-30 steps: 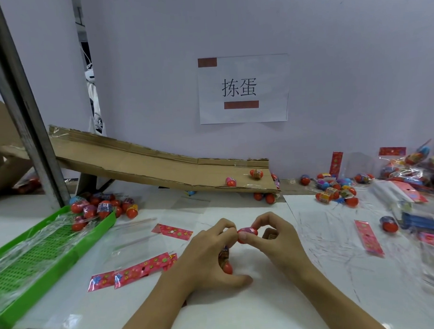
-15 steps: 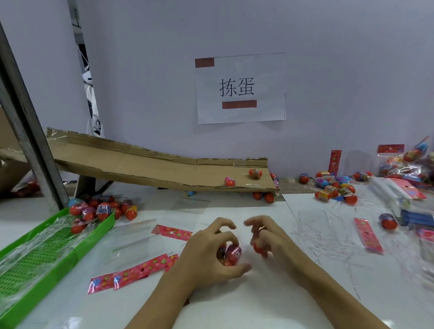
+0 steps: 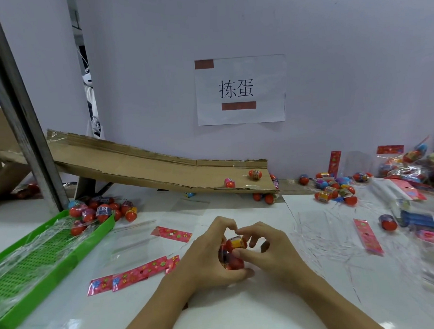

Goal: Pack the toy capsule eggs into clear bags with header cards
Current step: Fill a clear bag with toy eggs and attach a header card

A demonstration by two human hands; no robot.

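My left hand (image 3: 209, 258) curls round a small cluster of red capsule eggs (image 3: 233, 259) low over the white table. My right hand (image 3: 270, 251) meets it from the right and pinches a yellow-banded red egg (image 3: 236, 244) on top of that cluster. Clear bags (image 3: 130, 243) with pink header cards (image 3: 171, 233) lie flat just left of my hands. Another header strip (image 3: 138, 274) lies nearer the front. Whether a bag surrounds the held eggs cannot be made out.
A green tray (image 3: 54, 256) lined with plastic sits at left, with several eggs (image 3: 102, 210) heaped at its far end. A cardboard ramp (image 3: 149, 171) slopes down along the wall, two eggs on it. Loose eggs (image 3: 335, 192), cards and filled bags (image 3: 408, 167) crowd the right side.
My hands lowered from holding one egg between them. The left gathered eggs into its palm, and the right now brings a yellow-banded egg onto that cluster.
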